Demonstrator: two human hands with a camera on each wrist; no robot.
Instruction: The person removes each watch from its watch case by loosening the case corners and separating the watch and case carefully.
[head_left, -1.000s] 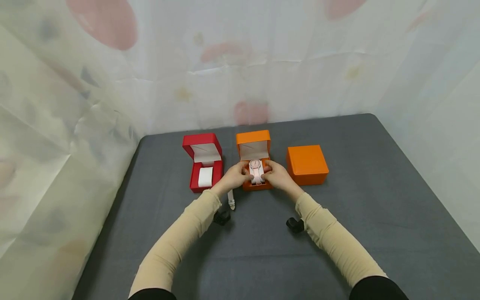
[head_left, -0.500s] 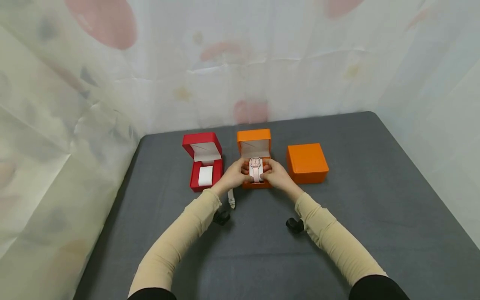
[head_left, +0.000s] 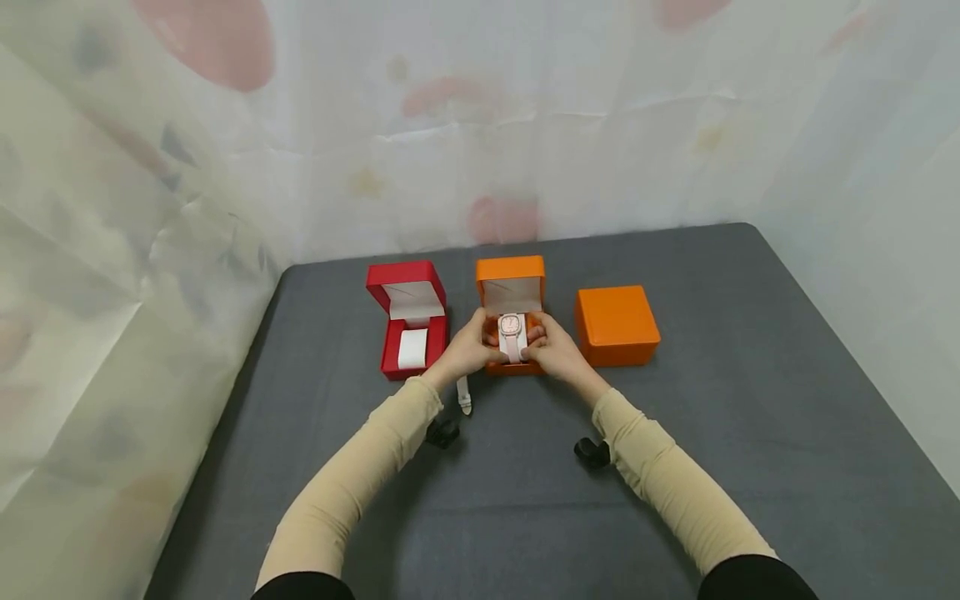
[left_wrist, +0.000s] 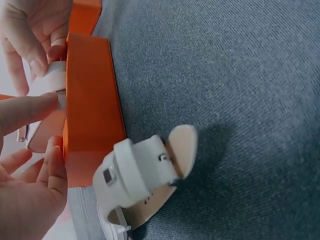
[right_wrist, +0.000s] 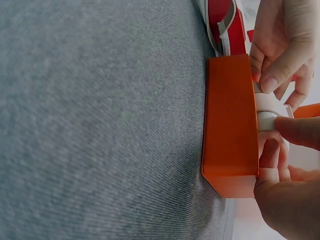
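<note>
Table (head_left: 750, 433): covered with grey cloth, carried three boxes in a row.
Curtain (head_left: 525, 125): pale, with faded red and yellow spots, hung behind and at both sides.
Closed orange box (head_left: 617, 325): stood at right end of the row, lid down, just beside the open one; no writing readable.
Red box (head_left: 407, 321): stood at left end, lid up, held a white cushion (head_left: 412, 348) only; no brand readable on the lid lining.
Open orange box (head_left: 512, 317): stood in the middle, lid up, between both hands; no label readable.
Left hand (head_left: 467, 350): fingers curled, pinched the left side of the watch cushion (left_wrist: 52, 80) with thumb and fingertips, touching the box wall.
Right hand (head_left: 553, 348): fingers curled, pinched the right side of the same cushion, thumb on top.
Pink watch (head_left: 511, 333): wrapped on the cushion, sat in the mouth of the open orange box, face up; dial too small to read.
White watch strap (head_left: 464, 396): lay on the cloth just in front of the red box, near the left wrist; buckle seen in left wrist view (left_wrist: 145, 175).
</note>
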